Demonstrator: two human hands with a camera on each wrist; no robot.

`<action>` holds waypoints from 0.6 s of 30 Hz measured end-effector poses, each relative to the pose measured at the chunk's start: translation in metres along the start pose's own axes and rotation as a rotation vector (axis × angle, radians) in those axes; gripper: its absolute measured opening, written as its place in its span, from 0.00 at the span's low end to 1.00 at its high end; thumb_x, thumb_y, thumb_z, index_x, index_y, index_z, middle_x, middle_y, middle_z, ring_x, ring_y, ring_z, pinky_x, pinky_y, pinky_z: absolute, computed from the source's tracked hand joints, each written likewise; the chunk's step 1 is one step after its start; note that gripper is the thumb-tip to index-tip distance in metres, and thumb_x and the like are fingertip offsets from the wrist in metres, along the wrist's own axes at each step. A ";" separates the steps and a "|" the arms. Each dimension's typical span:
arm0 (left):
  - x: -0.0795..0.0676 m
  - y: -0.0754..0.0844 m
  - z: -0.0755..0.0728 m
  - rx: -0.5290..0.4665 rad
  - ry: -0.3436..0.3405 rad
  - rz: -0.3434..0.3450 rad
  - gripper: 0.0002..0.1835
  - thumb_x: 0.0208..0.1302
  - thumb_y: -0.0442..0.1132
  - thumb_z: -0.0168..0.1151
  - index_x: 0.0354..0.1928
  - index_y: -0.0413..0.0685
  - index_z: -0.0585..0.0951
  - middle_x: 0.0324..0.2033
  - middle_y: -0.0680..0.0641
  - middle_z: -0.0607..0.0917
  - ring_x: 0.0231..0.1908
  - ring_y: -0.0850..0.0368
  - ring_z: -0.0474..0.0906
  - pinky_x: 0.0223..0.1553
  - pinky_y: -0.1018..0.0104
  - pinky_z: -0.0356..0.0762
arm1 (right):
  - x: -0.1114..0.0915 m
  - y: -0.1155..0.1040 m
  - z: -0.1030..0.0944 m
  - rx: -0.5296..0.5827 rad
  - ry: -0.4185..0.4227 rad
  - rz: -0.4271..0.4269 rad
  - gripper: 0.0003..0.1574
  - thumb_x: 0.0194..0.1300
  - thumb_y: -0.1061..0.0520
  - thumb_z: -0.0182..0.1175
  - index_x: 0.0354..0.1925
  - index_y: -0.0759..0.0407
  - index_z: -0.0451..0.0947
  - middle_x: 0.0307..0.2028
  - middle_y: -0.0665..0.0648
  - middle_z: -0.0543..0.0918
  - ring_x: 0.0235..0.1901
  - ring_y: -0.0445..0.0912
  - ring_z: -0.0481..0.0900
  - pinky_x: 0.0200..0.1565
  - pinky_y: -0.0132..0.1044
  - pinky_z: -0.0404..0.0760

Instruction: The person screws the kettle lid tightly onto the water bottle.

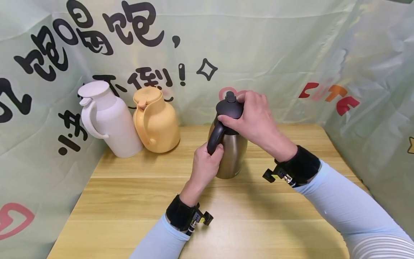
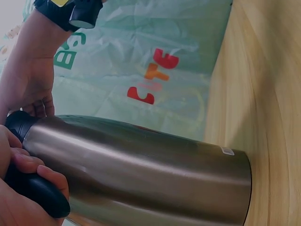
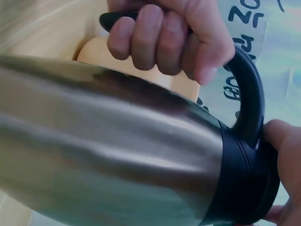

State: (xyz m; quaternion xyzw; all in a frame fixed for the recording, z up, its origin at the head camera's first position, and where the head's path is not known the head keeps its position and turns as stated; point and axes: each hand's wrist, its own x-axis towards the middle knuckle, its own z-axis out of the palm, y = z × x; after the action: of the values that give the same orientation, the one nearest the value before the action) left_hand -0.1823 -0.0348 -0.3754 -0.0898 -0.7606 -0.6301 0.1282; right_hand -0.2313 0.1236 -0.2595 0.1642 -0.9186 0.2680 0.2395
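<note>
A brushed-steel thermos jug [image 1: 233,154] with a black lid [image 1: 229,109] and a black handle [image 1: 215,137] stands upright on the wooden table. My left hand [image 1: 207,162] grips the handle; in the right wrist view the fingers [image 3: 149,37] curl round it. My right hand [image 1: 257,117] holds the lid from the right, its thumb across the near side and its other fingers round the far side. The left wrist view shows the steel body [image 2: 141,165] lying sideways across the picture, with the right hand [image 2: 30,84] at the lid end.
To the left stand a white thermos jug [image 1: 113,122] and, close beside it, a yellow thermos jug [image 1: 161,126]. A printed cloth [image 1: 258,46] with dark characters hangs behind and along the sides of the wooden table [image 1: 129,208].
</note>
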 end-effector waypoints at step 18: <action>-0.001 0.002 0.000 0.005 -0.008 0.003 0.20 0.64 0.49 0.56 0.17 0.48 0.68 0.14 0.50 0.64 0.14 0.54 0.61 0.16 0.64 0.57 | 0.000 -0.005 -0.026 0.082 -0.267 0.077 0.48 0.55 0.33 0.65 0.61 0.62 0.63 0.59 0.60 0.72 0.54 0.57 0.66 0.51 0.52 0.69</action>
State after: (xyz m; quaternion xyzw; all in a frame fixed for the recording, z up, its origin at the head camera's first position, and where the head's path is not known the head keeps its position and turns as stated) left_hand -0.1813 -0.0346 -0.3739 -0.0929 -0.7626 -0.6275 0.1263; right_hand -0.2201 0.1347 -0.2382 0.1725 -0.9362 0.2901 0.0979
